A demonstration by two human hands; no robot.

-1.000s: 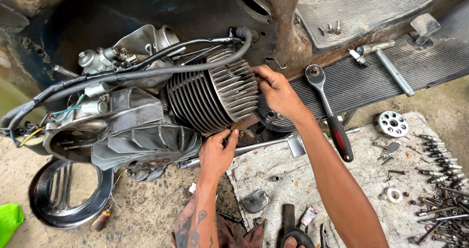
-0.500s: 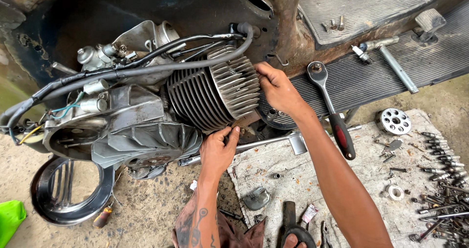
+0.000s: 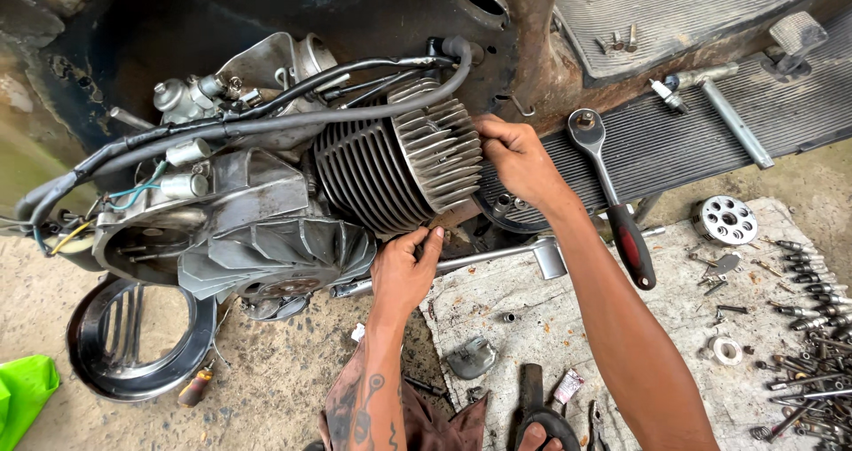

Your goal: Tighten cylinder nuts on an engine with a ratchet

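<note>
The finned engine cylinder (image 3: 395, 171) sticks out of the grey engine (image 3: 240, 229), under the rusty scooter body (image 3: 532, 51). The right hand (image 3: 515, 158) is wrapped on the cylinder's end, fingers pressed to the fins. The left hand (image 3: 404, 269) touches the cylinder's bottom edge, fingers curled together against it. A red-handled ratchet wrench (image 3: 612, 202) lies just right of the cylinder. A black round cover (image 3: 138, 344) lies below the engine. Many small bolts (image 3: 812, 282) sit far right of the cylinder.
</note>
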